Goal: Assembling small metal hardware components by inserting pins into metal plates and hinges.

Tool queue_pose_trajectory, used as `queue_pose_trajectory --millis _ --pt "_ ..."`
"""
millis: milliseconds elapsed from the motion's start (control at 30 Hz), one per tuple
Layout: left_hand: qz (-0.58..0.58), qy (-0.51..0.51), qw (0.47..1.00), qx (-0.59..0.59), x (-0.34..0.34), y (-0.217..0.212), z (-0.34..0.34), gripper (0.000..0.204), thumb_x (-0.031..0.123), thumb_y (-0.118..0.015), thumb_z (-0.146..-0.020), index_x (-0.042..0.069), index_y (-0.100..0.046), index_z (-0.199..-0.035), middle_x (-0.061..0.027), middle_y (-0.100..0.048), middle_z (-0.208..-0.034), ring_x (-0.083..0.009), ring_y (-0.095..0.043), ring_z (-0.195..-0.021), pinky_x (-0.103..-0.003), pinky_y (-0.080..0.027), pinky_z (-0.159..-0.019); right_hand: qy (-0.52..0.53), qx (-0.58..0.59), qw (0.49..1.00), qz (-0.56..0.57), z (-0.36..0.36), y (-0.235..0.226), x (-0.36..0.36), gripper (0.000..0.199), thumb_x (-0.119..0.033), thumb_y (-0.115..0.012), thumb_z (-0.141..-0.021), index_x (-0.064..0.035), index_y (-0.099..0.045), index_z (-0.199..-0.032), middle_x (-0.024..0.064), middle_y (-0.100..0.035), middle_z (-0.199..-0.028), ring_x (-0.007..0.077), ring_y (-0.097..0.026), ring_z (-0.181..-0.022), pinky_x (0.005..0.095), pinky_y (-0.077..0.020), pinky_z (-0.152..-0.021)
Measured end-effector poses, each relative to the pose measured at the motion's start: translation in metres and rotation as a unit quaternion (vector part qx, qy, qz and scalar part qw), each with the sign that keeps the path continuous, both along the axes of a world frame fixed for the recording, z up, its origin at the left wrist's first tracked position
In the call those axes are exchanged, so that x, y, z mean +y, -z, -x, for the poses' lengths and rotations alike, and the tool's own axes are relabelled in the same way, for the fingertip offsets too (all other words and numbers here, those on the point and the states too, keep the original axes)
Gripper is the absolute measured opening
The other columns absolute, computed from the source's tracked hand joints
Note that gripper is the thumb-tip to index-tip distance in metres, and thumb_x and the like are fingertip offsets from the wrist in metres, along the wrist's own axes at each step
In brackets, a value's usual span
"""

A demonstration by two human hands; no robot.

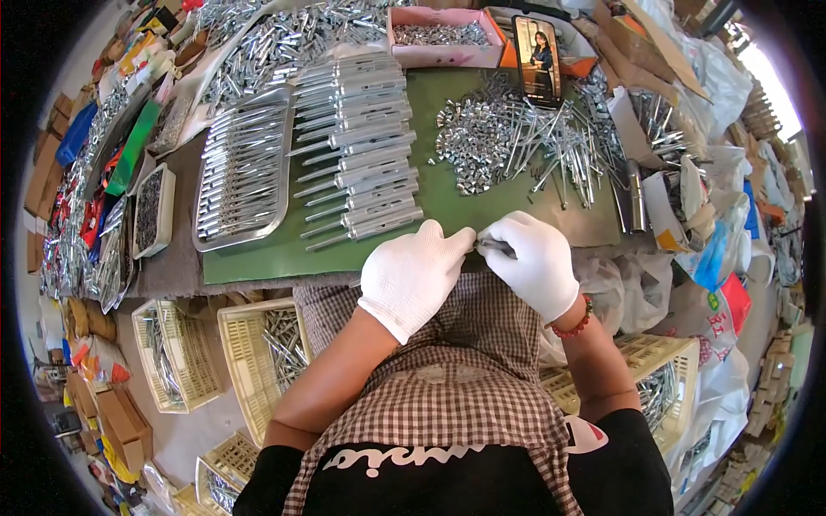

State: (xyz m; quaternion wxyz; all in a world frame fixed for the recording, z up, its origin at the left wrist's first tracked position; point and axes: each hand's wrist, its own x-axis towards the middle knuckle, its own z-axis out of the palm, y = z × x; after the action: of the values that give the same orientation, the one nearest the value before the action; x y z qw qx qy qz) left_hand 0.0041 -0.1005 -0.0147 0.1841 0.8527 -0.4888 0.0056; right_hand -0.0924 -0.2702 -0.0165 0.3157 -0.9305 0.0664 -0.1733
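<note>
In white knit gloves, both of my hands meet at the near edge of the green work mat [249, 273]. My left hand [411, 279] is closed, its thumb and forefinger tips touching the right hand's fingers; what it grips is hidden. My right hand [535, 265] pinches a small dark grey metal part [497, 248], mostly covered by the fingers. Just beyond the left hand lies a stack of metal tubes with thin rods [370, 172]. Past the right hand are a pile of small shiny metal fittings [477, 142] and loose long metal pins [572, 155].
A metal tray [200, 232] of slim rods sits left on the mat. A pink box [501, 53] of small parts and a propped phone [538, 64] stand at the back. An upright metal cylinder [636, 202] is at right. Cream plastic crates [232, 331] flank my lap below the table.
</note>
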Motion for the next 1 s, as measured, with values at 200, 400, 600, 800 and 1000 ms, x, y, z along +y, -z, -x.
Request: queue_pose_trajectory --millis 200,400,600,800,1000 --pt "-0.008 0.012 1.0 -0.015 0.001 0.0 0.0 0.023 0.025 -0.064 -0.091 0.024 -0.067 -0.114 -0.0069 -0.056 -0.077 -0.0268 -0.061 -0.059 -0.04 -0.049 -0.051 0.007 0.044 0.999 -0.01 -0.002 -0.003 -0.005 0.011 -0.017 -0.073 -0.082 -0.0085 -0.068 -0.084 0.0096 -0.065 -0.082 0.0317 -0.064 -0.075 0.0404 -0.0507 -0.064" --pt "-0.008 0.032 0.998 -0.048 0.002 0.006 -0.004 0.03 0.03 -0.064 -0.092 0.024 -0.065 -0.122 -0.0076 -0.055 -0.077 -0.0265 -0.062 -0.059 -0.04 -0.049 -0.051 0.026 0.059 0.998 0.023 -0.002 -0.005 -0.003 0.015 -0.02 -0.075 -0.082 -0.008 -0.066 -0.083 0.0099 -0.064 -0.08 0.0305 -0.063 -0.072 0.0395 -0.0497 -0.063" --pt "-0.069 0.047 0.996 -0.01 -0.001 -0.001 -0.006 0.027 0.028 -0.062 -0.094 0.022 -0.062 -0.121 -0.0081 -0.056 -0.077 -0.0279 -0.063 -0.061 -0.041 -0.05 -0.051 0.017 -0.021 0.886 -0.462 -0.016 -0.014 -0.004 0.025 -0.026 -0.063 -0.097 -0.0023 -0.063 -0.088 0.0006 -0.054 -0.07 0.0091 -0.052 -0.061 0.0238 -0.0414 -0.054" --pt "-0.08 0.048 0.996 -0.004 -0.004 -0.006 -0.008 0.023 0.028 -0.06 -0.095 0.023 -0.061 -0.118 -0.0078 -0.056 -0.077 -0.0287 -0.063 -0.061 -0.042 -0.05 -0.051 -0.068 -0.191 0.635 -0.745 -0.047 0.017 0.007 0.049 -0.043 -0.043 -0.103 -0.003 -0.055 -0.077 -0.0015 -0.037 -0.058 0.0087 -0.028 -0.047 0.0263 -0.0218 -0.045" --pt "-0.043 0.058 0.997 -0.014 -0.004 -0.004 -0.006 0.017 0.028 -0.06 -0.095 0.019 -0.063 -0.109 -0.0089 -0.057 -0.077 -0.0285 -0.064 -0.062 -0.041 -0.051 -0.051 -0.041 -0.175 0.748 -0.639 -0.043 0.029 0.016 0.049 -0.036 -0.042 -0.102 -0.0029 -0.055 -0.069 -0.0003 -0.042 -0.059 0.0069 -0.028 -0.049 0.0266 -0.0194 -0.048"
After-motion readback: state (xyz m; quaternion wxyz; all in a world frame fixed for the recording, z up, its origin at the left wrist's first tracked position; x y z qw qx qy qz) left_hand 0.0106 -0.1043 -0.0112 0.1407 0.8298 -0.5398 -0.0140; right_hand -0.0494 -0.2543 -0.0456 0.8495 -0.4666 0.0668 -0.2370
